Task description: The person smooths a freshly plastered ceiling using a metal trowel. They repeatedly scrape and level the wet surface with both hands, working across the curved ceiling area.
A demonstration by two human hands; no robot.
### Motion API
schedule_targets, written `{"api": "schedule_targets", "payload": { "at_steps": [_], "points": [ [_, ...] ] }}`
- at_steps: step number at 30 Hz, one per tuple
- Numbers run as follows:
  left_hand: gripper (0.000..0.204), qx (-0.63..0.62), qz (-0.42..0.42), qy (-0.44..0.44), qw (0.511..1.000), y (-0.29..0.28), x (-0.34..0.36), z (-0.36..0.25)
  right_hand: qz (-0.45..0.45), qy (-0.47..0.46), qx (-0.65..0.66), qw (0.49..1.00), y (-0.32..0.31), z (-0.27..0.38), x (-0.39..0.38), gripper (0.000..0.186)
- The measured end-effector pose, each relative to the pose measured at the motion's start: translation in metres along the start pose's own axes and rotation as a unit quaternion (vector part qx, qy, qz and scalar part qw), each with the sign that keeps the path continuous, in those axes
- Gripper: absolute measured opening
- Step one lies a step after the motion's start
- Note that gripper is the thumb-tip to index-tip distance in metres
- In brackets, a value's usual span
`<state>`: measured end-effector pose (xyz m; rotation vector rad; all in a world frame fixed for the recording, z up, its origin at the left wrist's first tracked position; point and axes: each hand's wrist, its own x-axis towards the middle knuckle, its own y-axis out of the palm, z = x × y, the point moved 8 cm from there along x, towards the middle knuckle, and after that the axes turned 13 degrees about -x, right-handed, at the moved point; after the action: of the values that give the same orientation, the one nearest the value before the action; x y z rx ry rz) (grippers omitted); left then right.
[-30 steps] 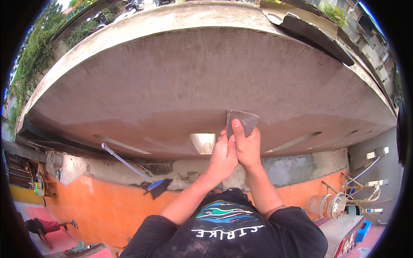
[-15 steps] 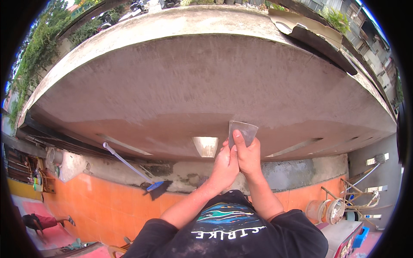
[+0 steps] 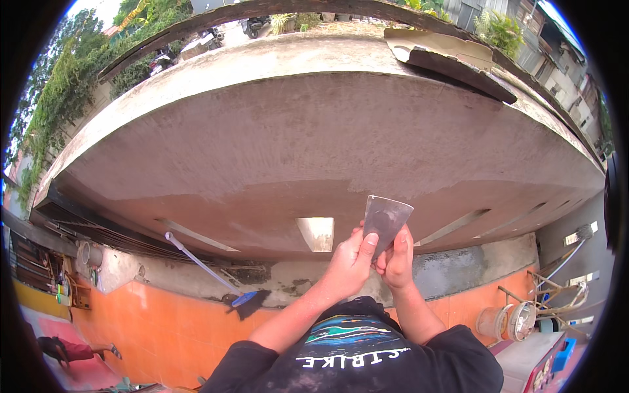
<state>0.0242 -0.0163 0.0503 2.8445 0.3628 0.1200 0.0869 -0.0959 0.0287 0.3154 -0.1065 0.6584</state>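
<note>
Both my hands grip a metal scraper (image 3: 385, 219) with a wide flat blade. My left hand (image 3: 347, 265) wraps its lower part, thumb pressed on the blade. My right hand (image 3: 396, 259) holds it from the right side. The blade lies against the grey plastered wall (image 3: 314, 137), near the edge between a darker damp band of plaster and the lighter area above. My black T-shirt (image 3: 354, 354) shows at the bottom edge.
A broom with a blue head (image 3: 209, 272) leans on the wall base at the left. A pale rectangular opening (image 3: 316, 232) sits left of my hands. Buckets and a metal frame (image 3: 524, 314) stand on the orange floor (image 3: 164, 334) at right. A person's legs (image 3: 72, 350) show lower left.
My hands and the scraper have slid down and a little right along the wall. The blade stays on the plaster throughout.
</note>
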Motion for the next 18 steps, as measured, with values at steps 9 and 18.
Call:
{"api": "schedule_targets", "payload": {
  "at_steps": [9, 18],
  "points": [
    [0.041, -0.024, -0.034, -0.070, 0.997, -0.016, -0.007, 0.046, 0.136, 0.146, -0.031, 0.979, 0.010, -0.063, -0.081, 0.034],
    [0.027, -0.037, -0.059, 0.043, 0.997, -0.034, 0.015, 0.012, 0.067, 0.133, -0.044, 0.988, 0.010, -0.064, -0.093, 0.026]
  ]
}}
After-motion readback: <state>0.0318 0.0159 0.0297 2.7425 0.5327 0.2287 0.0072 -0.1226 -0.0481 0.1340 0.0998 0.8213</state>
